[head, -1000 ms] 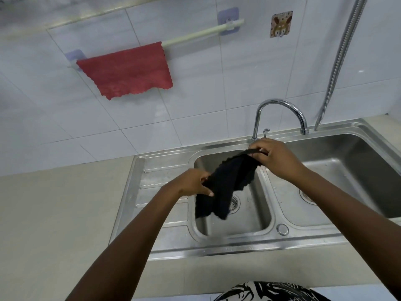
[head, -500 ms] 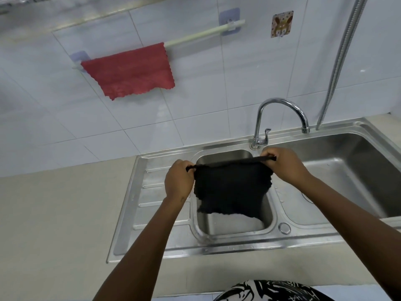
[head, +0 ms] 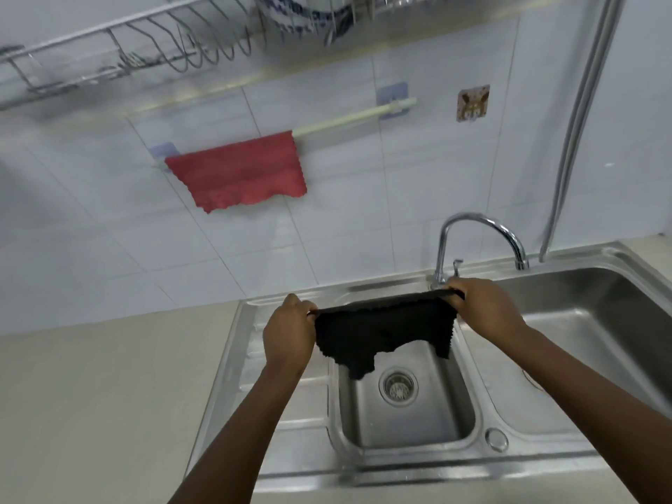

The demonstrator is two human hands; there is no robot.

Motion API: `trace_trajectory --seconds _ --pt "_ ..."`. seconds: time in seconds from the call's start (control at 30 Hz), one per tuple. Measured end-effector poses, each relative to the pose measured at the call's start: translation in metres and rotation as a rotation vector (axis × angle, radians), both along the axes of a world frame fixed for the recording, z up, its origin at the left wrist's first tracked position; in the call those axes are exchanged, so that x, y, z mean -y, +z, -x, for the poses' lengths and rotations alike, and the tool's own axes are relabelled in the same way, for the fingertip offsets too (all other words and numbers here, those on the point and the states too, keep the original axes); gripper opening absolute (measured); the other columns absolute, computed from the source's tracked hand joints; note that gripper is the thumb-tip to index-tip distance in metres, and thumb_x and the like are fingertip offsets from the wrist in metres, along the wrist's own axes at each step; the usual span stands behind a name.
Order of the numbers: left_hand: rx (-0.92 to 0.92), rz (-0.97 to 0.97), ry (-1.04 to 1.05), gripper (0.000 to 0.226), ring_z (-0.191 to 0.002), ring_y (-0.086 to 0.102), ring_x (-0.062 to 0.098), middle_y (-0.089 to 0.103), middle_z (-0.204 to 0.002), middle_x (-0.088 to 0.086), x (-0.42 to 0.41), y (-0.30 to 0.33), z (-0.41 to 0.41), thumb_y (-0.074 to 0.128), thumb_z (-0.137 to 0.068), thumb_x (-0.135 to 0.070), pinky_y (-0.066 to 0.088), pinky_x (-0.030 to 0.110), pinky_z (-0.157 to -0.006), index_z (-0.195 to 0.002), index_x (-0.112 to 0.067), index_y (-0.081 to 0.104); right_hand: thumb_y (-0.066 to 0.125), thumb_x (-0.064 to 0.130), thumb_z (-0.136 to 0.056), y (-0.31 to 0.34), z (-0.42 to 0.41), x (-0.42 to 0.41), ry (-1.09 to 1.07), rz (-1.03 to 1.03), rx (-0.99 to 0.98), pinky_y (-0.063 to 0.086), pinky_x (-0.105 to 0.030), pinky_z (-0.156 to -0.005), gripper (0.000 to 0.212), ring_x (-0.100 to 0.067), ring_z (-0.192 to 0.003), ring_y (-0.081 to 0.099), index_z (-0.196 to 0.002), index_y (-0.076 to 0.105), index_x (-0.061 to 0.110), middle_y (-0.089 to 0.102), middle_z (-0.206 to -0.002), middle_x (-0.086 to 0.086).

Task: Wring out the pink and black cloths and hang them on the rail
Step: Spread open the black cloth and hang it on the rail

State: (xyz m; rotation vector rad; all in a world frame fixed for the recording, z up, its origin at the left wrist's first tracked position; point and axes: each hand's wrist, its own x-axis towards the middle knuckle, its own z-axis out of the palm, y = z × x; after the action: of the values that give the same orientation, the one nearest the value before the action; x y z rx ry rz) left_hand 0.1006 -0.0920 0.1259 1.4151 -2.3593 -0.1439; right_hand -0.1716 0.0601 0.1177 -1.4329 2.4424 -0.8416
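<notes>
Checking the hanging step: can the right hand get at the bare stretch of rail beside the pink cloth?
Probably yes: nothing blocks the rail right of the pink cloth, though the right hand holds the black cloth.

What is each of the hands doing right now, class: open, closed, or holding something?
Left hand: closed, pinching one top corner of the black cloth.
Right hand: closed, pinching the other top corner of the black cloth.

**No readable text in view**

Nothing legible is showing anywhere. The square sticker (head: 472, 102) on the wall tiles, toward one o'clock, is carrying only a cartoon figure, too blurred to make out any lettering. The blue-patterned dish (head: 302, 16) in the wire rack (head: 120, 56) at twelve o'clock is showing smeared markings that cannot be read.
</notes>
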Motion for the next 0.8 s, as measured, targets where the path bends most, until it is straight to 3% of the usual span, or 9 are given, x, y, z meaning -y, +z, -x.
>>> trace_trajectory --seconds 0.17,0.23,0.3,0.43,0.57,0.67,0.73,0.8 --pt "-0.007 0.058 0.025 0.022 -0.074 0.063 0.023 0.069 -0.08 0.0 0.044 0.066 0.0 0.046 -0.093 -0.028 0.043 0.027 -0.059 -0.088 -0.026 0.067 0.051 0.023 -0.09 0.068 0.008 0.039 -0.014 0.14 0.015 0.05 -0.037 -0.06 0.016 -0.027 -0.064 0.064 -0.081 0.064 0.022 0.067 -0.067 -0.008" --pt "-0.136 0.024 0.035 0.022 -0.068 0.062 0.021 0.068 -0.073 -0.002 0.062 0.094 0.002 0.046 -0.093 -0.028 0.043 0.027 -0.058 -0.087 -0.028 0.068 0.05 0.018 -0.091 0.101 0.01 0.056 -0.015 0.256 0.206 0.054 -0.034 -0.055 0.017 -0.023 -0.051 0.064 -0.084 0.065 0.022 0.063 -0.057 -0.007" --pt "-0.341 -0.078 0.01 0.021 -0.063 0.064 0.019 0.066 -0.066 -0.003 0.082 0.124 0.006 0.048 -0.092 -0.025 0.047 0.028 -0.062 -0.091 -0.028 0.069 0.05 0.013 -0.093 0.132 0.011 0.073 -0.038 0.356 0.516 0.058 -0.031 -0.053 0.016 -0.024 -0.045 0.062 -0.094 0.066 0.017 0.059 -0.053 -0.01" --pt "-0.585 -0.128 -0.076 0.023 -0.064 0.064 0.01 0.07 -0.076 -0.001 0.114 0.183 0.019 0.049 -0.093 -0.009 0.048 0.02 -0.064 -0.095 -0.018 0.069 0.052 0.011 -0.094 0.19 0.018 0.104 -0.017 0.513 0.798 0.06 -0.026 -0.059 0.012 -0.024 -0.059 0.068 -0.099 0.063 0.013 0.061 -0.063 -0.011" --pt "-0.844 -0.198 -0.081 0.024 -0.08 0.068 0.016 0.073 -0.09 0.003 0.147 0.223 0.032 0.053 -0.09 -0.001 0.049 0.017 -0.066 -0.097 -0.014 0.072 0.051 0.011 -0.095 0.228 0.031 0.138 0.054 0.607 0.754 0.055 -0.026 -0.075 0.013 -0.017 -0.079 0.067 -0.099 0.063 0.012 0.067 -0.086 -0.009" --pt "-1.024 -0.302 -0.144 0.028 -0.082 0.066 0.01 0.072 -0.093 -0.002 0.169 0.246 0.037 0.058 -0.088 0.0 0.048 0.011 -0.06 -0.108 -0.014 0.071 0.051 0.01 -0.094 0.245 0.042 0.165 0.075 0.672 0.678 0.053 -0.033 -0.09 0.014 -0.018 -0.091 0.067 -0.096 0.064 0.014 0.069 -0.095 -0.007" --pt "-1.113 -0.408 -0.224 0.032 -0.092 0.065 0.008 0.07 -0.101 -0.001 0.178 0.252 0.04 0.06 -0.089 -0.003 0.05 0.014 -0.072 -0.117 -0.017 0.067 0.051 0.009 -0.094 0.248 0.048 0.18 0.093 0.692 0.655 0.052 -0.037 -0.095 0.014 -0.026 -0.098 0.066 -0.098 0.064 0.013 0.07 -0.102 -0.011" --pt "-1.147 -0.413 -0.291 0.036 -0.106 0.064 0.011 0.067 -0.112 0.001 0.205 0.257 0.048 0.058 -0.092 -0.006 0.051 0.023 -0.089 -0.125 -0.019 0.062 0.052 0.012 -0.093 0.259 0.06 0.21 0.139 0.695 0.567 0.052 -0.038 -0.089 0.015 -0.033 -0.101 0.065 -0.098 0.066 0.016 0.07 -0.103 -0.009"
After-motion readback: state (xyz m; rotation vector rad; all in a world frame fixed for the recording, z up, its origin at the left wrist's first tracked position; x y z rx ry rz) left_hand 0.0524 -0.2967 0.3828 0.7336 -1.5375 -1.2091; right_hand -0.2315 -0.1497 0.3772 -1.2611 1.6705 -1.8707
